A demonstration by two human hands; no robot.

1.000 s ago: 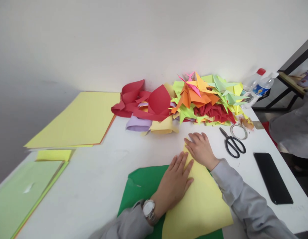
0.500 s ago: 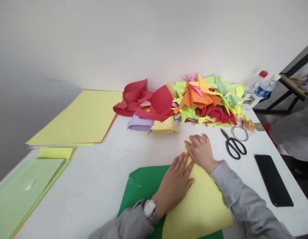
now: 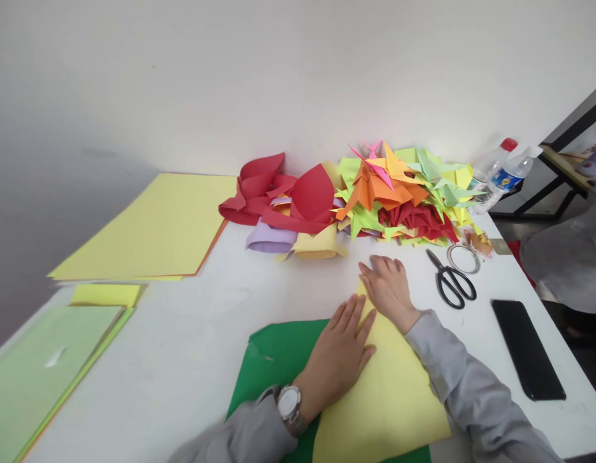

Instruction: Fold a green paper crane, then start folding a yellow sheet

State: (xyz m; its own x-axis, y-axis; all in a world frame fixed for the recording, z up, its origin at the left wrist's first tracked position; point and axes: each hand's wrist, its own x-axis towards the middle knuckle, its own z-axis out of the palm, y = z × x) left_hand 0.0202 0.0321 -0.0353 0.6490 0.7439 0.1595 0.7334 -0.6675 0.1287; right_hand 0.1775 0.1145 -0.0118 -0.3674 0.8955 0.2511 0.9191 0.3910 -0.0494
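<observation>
A sheet of yellow paper lies over a green sheet at the front of the table, its far end narrowing to a corner. My left hand, a watch on its wrist, rests flat across the yellow sheet's left edge with fingers stretched out. At the far corner, my right hand presses on the paper with its fingers extended; part of the corner is hidden beneath it. Black-handled scissors and a roll of tape lie to the right of my right hand.
Folded paper cranes are heaped at the back, beside red curled paper pieces. Two plastic bottles stand behind. A black phone lies right. Yellow sheets and green sheets are stacked left. A person's grey sleeve shows far right.
My right hand has shifted slightly up at the paper's far corner, its fingers a little more stretched. My left hand stays in place on the sheet.
</observation>
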